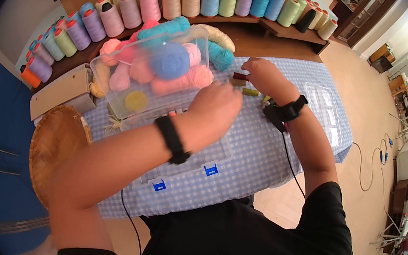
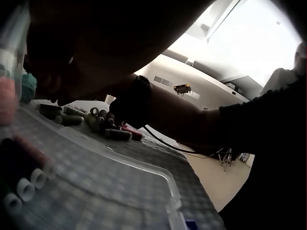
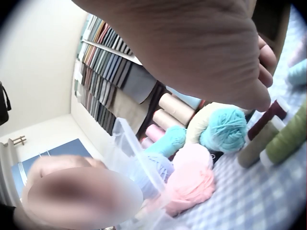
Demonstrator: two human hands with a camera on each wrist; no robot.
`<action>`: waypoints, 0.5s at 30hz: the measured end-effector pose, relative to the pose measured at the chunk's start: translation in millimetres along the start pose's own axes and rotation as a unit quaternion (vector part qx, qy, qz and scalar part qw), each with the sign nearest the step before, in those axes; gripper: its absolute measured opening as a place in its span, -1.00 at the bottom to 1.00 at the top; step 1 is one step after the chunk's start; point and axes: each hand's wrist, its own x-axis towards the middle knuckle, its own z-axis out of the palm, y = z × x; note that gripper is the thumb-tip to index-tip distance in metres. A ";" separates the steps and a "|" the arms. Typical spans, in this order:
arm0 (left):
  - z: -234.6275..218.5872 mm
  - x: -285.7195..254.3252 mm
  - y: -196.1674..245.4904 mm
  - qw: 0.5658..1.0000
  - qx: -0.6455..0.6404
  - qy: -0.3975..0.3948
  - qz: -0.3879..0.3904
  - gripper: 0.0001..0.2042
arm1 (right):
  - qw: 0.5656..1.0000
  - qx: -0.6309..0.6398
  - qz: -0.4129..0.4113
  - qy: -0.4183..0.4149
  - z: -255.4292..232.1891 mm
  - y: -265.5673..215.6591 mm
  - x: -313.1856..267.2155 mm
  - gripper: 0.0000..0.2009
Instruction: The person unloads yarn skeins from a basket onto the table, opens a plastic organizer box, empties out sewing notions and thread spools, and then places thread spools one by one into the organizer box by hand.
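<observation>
My left hand (image 1: 219,106), blurred in the head view, is over the table with its fingertips near a tan thread spool (image 1: 238,83). My right hand (image 1: 268,79) reaches in from the other side, fingers bent down by a dark red spool (image 1: 241,76). In the right wrist view its thumb tip comes close above the dark red spool (image 3: 268,120), which lies beside a taupe spool (image 3: 261,143) and an olive green spool (image 3: 288,139). I cannot tell whether either hand holds a spool. A clear plastic case (image 1: 183,169) with blue latches lies under my left forearm, several spools (image 2: 33,175) inside.
A clear bin (image 1: 108,101) of yarn balls (image 1: 169,60) stands behind the case. More spools (image 2: 117,134) lie below my right wrist. A wicker basket (image 1: 57,147) is at left, a clear divided tray (image 1: 327,114) at right. Thread cones (image 1: 149,5) line the back shelf.
</observation>
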 end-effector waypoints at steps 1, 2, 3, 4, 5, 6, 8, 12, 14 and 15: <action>8.6 16.3 -1.6 1.000 0.000 0.004 0.003 -0.92 | 0.999 0.001 0.008 -0.037 6.1 4.3 6.1 -0.90; 15.6 31.3 -2.7 0.999 0.017 -0.011 -0.028 -0.94 | 0.997 0.002 0.015 -0.074 10.5 6.8 9.9 -0.91; 22.7 43.6 -5.3 0.997 0.032 -0.027 -0.059 -0.93 | 0.997 -0.001 0.014 -0.075 13.8 8.0 11.4 -0.91; 29.2 55.1 -9.5 0.997 0.032 -0.025 -0.060 -0.93 | 0.997 -0.003 -0.003 -0.076 17.4 9.1 12.2 -0.91; 36.5 65.9 -14.2 0.990 0.022 -0.094 -0.105 -0.90 | 0.997 -0.005 -0.018 -0.077 19.2 9.6 12.2 -0.91; 42.0 73.5 -18.8 0.975 0.013 -0.164 -0.148 -0.86 | 0.997 -0.005 -0.015 -0.077 18.8 9.1 12.2 -0.91; 50.7 79.0 -26.6 0.978 0.039 -0.149 -0.143 -0.86 | 0.999 -0.002 -0.004 -0.042 17.1 9.0 9.5 -0.93; 56.8 82.8 -36.1 0.974 0.035 -0.163 -0.153 -0.84 | 0.999 0.002 0.048 0.004 13.3 6.5 1.5 -0.94; 54.8 82.7 -39.4 0.971 0.029 -0.179 -0.157 -0.84 | 0.998 -0.013 0.064 0.012 6.2 1.8 -1.8 -0.94; 54.1 83.0 -40.8 0.974 0.035 -0.171 -0.141 -0.83 | 0.996 -0.027 0.082 0.019 1.2 -0.1 -4.4 -0.94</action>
